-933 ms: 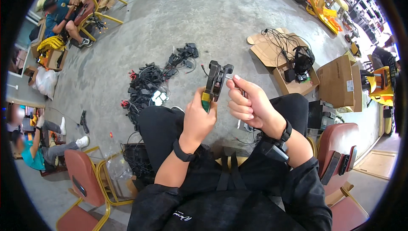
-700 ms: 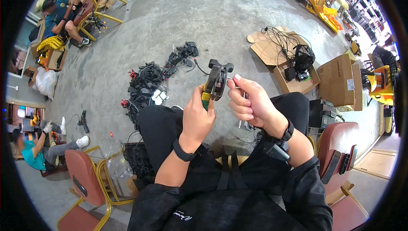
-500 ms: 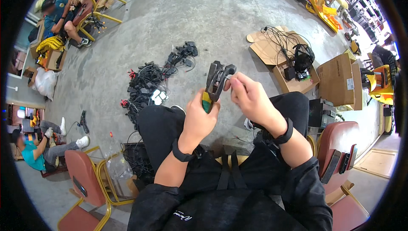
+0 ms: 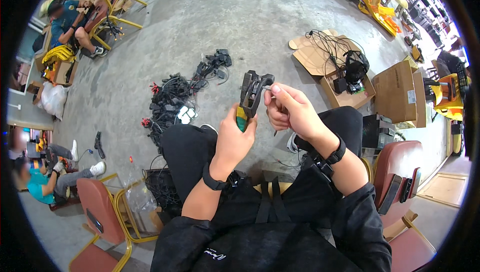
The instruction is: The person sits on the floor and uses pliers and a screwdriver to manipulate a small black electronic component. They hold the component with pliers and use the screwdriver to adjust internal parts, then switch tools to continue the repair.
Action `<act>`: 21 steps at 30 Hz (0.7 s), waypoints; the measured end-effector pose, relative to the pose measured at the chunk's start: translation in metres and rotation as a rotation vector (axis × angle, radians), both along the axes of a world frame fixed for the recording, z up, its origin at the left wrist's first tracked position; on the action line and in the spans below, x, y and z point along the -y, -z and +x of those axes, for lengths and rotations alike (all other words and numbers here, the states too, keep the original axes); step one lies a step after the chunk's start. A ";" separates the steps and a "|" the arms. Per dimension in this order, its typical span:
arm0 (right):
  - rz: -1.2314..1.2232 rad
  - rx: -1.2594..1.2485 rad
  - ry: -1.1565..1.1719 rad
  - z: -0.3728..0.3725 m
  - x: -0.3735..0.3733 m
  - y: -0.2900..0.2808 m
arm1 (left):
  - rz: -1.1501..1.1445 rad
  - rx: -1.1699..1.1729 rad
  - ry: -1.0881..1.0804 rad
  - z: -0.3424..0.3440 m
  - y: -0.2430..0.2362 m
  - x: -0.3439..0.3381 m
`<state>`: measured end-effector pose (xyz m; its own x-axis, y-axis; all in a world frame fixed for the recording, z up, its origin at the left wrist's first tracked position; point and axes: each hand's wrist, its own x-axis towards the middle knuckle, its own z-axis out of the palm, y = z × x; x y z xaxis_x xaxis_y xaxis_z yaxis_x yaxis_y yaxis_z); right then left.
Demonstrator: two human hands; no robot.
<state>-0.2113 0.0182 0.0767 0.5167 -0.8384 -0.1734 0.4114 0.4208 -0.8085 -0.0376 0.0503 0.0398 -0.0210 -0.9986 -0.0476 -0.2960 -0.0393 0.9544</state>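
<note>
In front of my knees, my left hand [image 4: 234, 139] is closed around the green-and-yellow grip [image 4: 241, 120] of a black hinged hand tool [image 4: 250, 94]. The tool's black end points up and away from me, tilted; its exact kind is unclear. Close on its right, my right hand [image 4: 295, 109] pinches a thin silver rod [image 4: 267, 88] between thumb and forefinger. The rod's tip meets the upper part of the black tool. A dark thin end shows below the curled fingers, perhaps the rod's other end. Both wrists wear black bands.
A heap of black cables and connectors [image 4: 172, 102] lies on the concrete floor ahead. An open cardboard box [image 4: 350, 89] of cables and a taller carton [image 4: 395, 92] stand right. Brown-red chairs [image 4: 95, 199] flank me. Two people [image 4: 42, 184] sit at the left.
My right hand has turned and opened a little from the tool, so the silver rod now shows. The left hand and black tool shifted slightly left. The near-left person's hands moved.
</note>
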 end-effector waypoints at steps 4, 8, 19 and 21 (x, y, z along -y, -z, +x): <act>0.321 0.342 -0.046 0.000 -0.003 -0.008 | -0.068 0.138 -0.024 -0.001 -0.006 -0.003; 0.435 0.467 -0.051 0.001 -0.003 -0.006 | -0.132 0.162 -0.050 -0.002 -0.003 -0.004; 0.052 -0.034 -0.014 -0.003 -0.003 -0.009 | -0.178 0.221 -0.036 -0.003 -0.005 -0.004; -0.238 -0.467 0.085 -0.003 -0.002 -0.010 | -0.176 0.196 -0.022 -0.001 -0.005 -0.003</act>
